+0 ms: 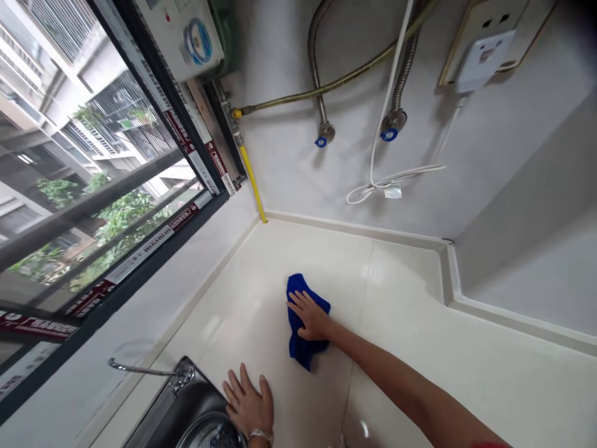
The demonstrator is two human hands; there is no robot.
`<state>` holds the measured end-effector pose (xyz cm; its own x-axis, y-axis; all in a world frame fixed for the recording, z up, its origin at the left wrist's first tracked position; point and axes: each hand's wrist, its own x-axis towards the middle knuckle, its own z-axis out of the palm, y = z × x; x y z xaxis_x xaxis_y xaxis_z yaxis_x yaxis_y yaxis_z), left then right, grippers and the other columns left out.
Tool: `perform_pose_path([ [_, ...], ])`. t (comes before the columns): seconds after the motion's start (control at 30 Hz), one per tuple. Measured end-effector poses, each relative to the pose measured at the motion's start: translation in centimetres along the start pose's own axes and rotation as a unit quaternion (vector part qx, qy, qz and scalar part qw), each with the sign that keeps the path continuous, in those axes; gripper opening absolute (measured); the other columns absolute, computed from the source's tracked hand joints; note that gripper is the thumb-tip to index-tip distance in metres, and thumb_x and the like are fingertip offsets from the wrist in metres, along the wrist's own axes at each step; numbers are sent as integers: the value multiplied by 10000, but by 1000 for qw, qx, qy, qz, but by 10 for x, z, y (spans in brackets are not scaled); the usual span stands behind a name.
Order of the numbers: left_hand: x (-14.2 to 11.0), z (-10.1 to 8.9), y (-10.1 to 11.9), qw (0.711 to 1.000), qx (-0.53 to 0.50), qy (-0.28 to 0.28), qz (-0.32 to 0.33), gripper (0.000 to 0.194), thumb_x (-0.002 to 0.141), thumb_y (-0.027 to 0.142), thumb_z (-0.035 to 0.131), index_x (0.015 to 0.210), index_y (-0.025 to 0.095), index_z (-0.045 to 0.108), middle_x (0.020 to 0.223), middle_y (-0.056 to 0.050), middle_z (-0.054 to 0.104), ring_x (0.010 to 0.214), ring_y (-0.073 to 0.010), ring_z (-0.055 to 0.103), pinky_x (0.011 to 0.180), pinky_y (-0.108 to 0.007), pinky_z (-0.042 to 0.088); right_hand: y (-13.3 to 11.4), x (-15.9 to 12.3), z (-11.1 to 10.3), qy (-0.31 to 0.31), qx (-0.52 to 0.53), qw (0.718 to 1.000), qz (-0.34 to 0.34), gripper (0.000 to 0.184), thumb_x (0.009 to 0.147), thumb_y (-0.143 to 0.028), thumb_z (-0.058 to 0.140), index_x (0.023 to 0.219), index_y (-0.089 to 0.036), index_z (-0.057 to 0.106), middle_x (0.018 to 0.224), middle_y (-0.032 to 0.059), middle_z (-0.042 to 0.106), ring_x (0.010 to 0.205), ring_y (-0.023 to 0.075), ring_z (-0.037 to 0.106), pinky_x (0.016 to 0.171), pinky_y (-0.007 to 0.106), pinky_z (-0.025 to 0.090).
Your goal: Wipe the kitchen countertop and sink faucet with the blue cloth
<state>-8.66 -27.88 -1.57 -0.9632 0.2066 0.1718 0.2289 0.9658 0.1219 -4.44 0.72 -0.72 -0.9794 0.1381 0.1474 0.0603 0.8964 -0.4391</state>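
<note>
My right hand [308,316] lies flat on a dark blue cloth [302,356], fingers stretched out and a little apart. The crumpled cloth rests on a pale, glossy countertop [401,361] and sticks out above and below the palm. Beside the sink's edge, my left hand [250,399] is spread open over the countertop with nothing in it. A bracelet [260,434] circles the left wrist. The metal sink [186,404] with its chrome faucet [144,368] is just left of that hand, partly cut off by the frame's bottom edge.
A raised ledge [354,230] runs along the wall. Above it are a yellow pipe [253,183], two blue-marked valves [325,135], flexible hoses, a hanging white cable [373,174] and a plugged-in adapter [485,59]. A dark-framed window [140,249] lies left.
</note>
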Motion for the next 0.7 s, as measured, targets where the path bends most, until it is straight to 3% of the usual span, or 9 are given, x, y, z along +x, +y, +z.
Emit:
perform_pose_path([
  [0.1, 5, 4, -15, 999, 12, -34, 24, 599, 946, 446, 471, 1479, 171, 486, 1590, -183, 374, 1482, -401, 285, 1164, -627, 287, 17, -39, -3, 40, -40, 998, 30, 888, 654, -245, 572, 1516, -109, 403, 1645, 188, 232, 1545, 354, 99, 1235, 612, 143],
  [0.17, 10, 4, -25, 998, 18, -42, 52, 551, 947, 407, 485, 1455, 195, 523, 1574, -166, 406, 1469, -381, 320, 1190, -600, 252, 35, -68, -7, 88, -81, 992, 47, 874, 666, -232, 581, 1521, -169, 412, 1670, 150, 164, 1547, 374, 25, 1218, 648, 149],
  [0.27, 23, 3, -34, 996, 20, -22, 87, 483, 972, 338, 428, 1417, 213, 570, 1549, -152, 448, 1456, -347, 356, 1200, -580, 240, 71, -109, -16, 147, -144, 976, 73, 789, 713, -234, 590, 1491, -267, 466, 1694, 81, -24, 1538, 416, 2, 1193, 674, 191],
  [0.4, 53, 5, -32, 994, 6, -5, 106, 510, 999, 335, 330, 1431, 181, 552, 1578, -157, 407, 1489, -337, 304, 1208, -576, 227, 121, -139, -32, 163, -204, 956, 134, 728, 757, -242, 553, 1481, -221, 480, 1697, 94, -2, 1536, 404, 97, 1185, 633, 268],
  [0.53, 79, 13, -21, 997, -12, -7, 74, 612, 1006, 413, 246, 1479, 98, 472, 1587, -173, 386, 1498, -348, 277, 1215, -561, 228, 158, -129, -52, 131, -229, 927, 267, 702, 819, -363, 531, 1444, -49, 472, 1663, 231, 111, 1530, 430, 84, 1188, 661, 216],
  [0.63, 84, 18, -16, 998, -12, 8, 56, 698, 989, 487, 228, 1491, 47, 434, 1587, -188, 379, 1499, -362, 262, 1218, -568, 218, 180, -100, -66, 93, -207, 888, 401, 712, 881, -443, 461, 1480, -63, 410, 1636, 253, 200, 1510, 468, 121, 1143, 731, 207],
  [0.7, 82, 19, -15, 998, -11, 15, 61, 722, 981, 507, 212, 1483, 42, 443, 1583, -191, 384, 1502, -362, 253, 1217, -575, 214, 194, -74, -73, 78, -191, 869, 449, 726, 900, -479, 432, 1513, -96, 358, 1637, 246, 200, 1498, 490, 136, 1126, 742, 212],
])
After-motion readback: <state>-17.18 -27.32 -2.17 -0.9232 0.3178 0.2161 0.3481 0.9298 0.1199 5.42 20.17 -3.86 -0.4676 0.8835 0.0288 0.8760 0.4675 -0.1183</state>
